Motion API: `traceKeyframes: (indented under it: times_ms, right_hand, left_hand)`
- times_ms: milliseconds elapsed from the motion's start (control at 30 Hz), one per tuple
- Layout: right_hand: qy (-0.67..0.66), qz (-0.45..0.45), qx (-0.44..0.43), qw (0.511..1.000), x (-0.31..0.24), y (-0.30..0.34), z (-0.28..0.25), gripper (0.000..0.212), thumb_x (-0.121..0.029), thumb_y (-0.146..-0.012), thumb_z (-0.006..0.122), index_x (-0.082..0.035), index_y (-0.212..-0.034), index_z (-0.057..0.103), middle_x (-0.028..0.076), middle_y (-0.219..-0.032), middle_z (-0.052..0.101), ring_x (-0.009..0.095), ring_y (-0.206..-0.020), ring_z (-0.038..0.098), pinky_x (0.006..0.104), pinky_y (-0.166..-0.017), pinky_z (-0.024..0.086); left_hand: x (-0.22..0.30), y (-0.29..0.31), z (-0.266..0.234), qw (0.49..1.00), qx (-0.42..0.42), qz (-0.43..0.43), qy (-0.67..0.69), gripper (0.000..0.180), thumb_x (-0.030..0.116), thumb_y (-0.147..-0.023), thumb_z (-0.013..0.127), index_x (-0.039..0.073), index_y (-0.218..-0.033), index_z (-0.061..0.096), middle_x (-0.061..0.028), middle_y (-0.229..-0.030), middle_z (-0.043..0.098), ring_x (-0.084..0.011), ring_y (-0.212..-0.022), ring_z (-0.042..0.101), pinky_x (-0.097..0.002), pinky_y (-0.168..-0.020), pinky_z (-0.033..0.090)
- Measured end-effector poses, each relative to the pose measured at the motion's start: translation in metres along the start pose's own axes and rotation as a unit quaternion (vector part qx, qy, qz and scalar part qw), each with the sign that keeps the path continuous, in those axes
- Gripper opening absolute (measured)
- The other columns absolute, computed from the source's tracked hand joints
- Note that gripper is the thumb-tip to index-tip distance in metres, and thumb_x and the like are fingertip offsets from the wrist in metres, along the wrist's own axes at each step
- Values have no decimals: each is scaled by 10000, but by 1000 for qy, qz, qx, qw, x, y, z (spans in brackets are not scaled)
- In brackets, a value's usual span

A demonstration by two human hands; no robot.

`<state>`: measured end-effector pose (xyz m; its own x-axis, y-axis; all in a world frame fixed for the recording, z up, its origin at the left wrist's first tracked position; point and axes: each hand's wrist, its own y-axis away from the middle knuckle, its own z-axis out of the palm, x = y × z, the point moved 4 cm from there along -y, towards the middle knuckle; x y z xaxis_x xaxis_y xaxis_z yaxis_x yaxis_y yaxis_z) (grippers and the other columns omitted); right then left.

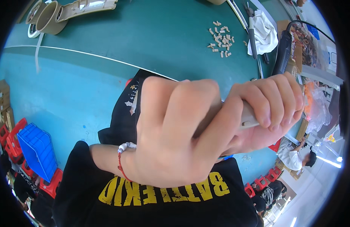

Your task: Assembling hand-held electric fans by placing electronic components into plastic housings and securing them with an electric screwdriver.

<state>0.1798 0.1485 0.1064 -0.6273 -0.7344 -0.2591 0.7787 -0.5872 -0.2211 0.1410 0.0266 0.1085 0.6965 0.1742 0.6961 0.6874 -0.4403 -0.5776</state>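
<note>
Right now both hands close to camera. Left hand [171, 136] fist curled tight round pale grey smooth handle-like piece [247, 118], steadying it. Right hand [271, 109] fingers wrapped over same piece. Small tan blocks pile [221, 38] far on green table [152, 41].

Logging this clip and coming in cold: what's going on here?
A person in a black shirt holds both hands close under the camera. The left hand and right hand are clasped together around a pale grey object, mostly hidden by the fingers. A red cord bracelet sits on the left wrist. Beyond them, on the green table, lie a scatter of small beige pieces, a white cloth and tan moulded parts.
</note>
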Motion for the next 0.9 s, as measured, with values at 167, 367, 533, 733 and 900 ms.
traceKeyframes:
  times_ms: [167,367,533,733,900]
  right_hand:
    - [49,13,-20,999,-6,-4,-6,149,-234,-904,530,-122,-812,495,-32,-660,511,99,-588,485,274,-601,443]
    - [166,28,-35,985,-7,-17,-11,197,-307,-931,485,-139,-827,487,-37,-677,486,103,-609,467,287,-648,396]
    - [211,43,-10,976,6,-22,-17,201,-324,-927,481,-141,-843,480,-30,-696,488,109,-610,447,290,-652,382]
    - [304,30,-67,950,15,-26,-8,214,-340,-922,473,-143,-839,457,-4,-698,488,127,-627,441,303,-655,373]
    - [427,24,-85,900,26,-24,7,257,-377,-942,452,-138,-849,442,14,-710,493,160,-665,471,318,-687,388]
  left_hand:
    - [-17,-8,5,994,-96,23,55,438,364,-676,817,77,-988,706,-151,-1079,488,-248,-835,524,-317,-638,446]
    - [-50,-8,31,985,-83,51,140,503,457,-697,787,74,-1008,688,-164,-1075,493,-273,-916,514,-341,-723,456]
    - [-73,-1,40,983,-78,35,163,502,481,-713,768,75,-997,688,-156,-1081,491,-277,-925,511,-348,-741,458]
    - [-78,-5,47,983,-76,62,158,433,432,-766,737,69,-996,682,-161,-1114,483,-296,-948,519,-424,-815,467]
    - [-85,-8,39,971,-169,54,157,384,243,-735,773,73,-1060,658,-160,-1201,467,-326,-1053,519,-531,-1015,385]
